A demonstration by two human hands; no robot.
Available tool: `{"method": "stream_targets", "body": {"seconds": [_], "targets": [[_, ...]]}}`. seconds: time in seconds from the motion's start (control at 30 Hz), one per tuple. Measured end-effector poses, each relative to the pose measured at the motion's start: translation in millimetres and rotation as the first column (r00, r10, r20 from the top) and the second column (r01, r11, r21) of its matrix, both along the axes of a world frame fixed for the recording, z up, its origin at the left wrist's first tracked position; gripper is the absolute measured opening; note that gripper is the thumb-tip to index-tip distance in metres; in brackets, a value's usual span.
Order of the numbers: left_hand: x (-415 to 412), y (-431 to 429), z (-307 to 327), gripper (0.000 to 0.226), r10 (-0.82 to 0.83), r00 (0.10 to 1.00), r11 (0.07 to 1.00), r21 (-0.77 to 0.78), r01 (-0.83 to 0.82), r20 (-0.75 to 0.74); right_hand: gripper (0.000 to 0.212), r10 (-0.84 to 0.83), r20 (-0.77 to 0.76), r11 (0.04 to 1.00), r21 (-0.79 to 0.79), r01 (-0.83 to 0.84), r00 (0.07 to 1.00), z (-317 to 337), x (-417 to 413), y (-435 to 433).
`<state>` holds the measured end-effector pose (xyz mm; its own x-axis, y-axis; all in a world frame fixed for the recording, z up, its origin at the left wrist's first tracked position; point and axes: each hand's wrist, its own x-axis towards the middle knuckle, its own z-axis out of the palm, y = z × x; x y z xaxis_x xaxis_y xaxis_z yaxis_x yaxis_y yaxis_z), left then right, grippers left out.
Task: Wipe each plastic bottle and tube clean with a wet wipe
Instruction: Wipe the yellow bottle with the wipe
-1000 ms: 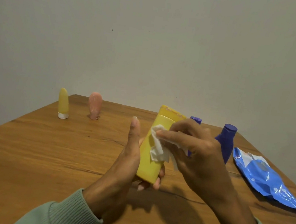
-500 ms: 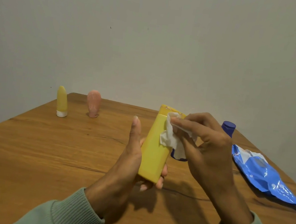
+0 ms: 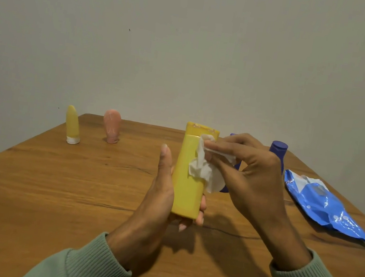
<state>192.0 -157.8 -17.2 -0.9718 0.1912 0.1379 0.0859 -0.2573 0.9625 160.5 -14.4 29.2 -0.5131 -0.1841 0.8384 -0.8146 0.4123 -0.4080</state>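
Smooth yellow plastic bottle, crumpled soft wipe, glossy crinkled blue pack, grained wooden table, ribbed knit sleeve.

- We have a single view, from a camera worn on the person's head.
- We face forward and down over a brown wooden table towards a plain grey wall filling the upper half of the frame.
- We sit close: the left hand and right hand, holding a yellow plastic bottle and a crumpled white wet wipe, fill the centre.
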Motion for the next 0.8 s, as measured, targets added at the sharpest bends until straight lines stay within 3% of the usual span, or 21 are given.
{"method": "stream_targets", "body": {"seconds": [0.13, 0.27, 0.47, 0.63, 0.8], "targets": [[0.3, 2.1, -3.7, 0.090, -0.003, 1.000, 1.000, -0.030, 0.002, -0.013, 0.026, -0.089, 0.000, 0.991, -0.099, 0.088, 0.996, 0.9, -0.5, -0.2], [-0.1, 2.4, -2.1, 0.087, 0.012, 0.999, 1.000, 0.010, -0.012, -0.033, 0.026, -0.003, 0.062, 0.998, -0.066, 0.007, 0.998, 2.6, 2.0, -1.6], [3.6, 5.4, -2.6, 0.082, -0.023, 0.999, 1.000, -0.021, 0.022, -0.038, 0.022, -0.067, 0.068, 0.980, -0.181, 0.078, 0.995, 6.8, 1.0, 3.4], [1.1, 4.6, -0.5, 0.082, 0.018, 0.999, 0.998, 0.065, -0.016, -0.036, 0.025, 0.069, 0.194, 0.994, -0.095, -0.052, 0.978, 3.9, 7.5, -4.2], [5.5, 6.4, 0.6, 0.076, 0.006, 0.998, 0.999, 0.036, -0.004, -0.058, 0.023, 0.013, 0.141, 0.984, -0.180, 0.013, 0.990, 2.7, 5.5, -4.4]]}}
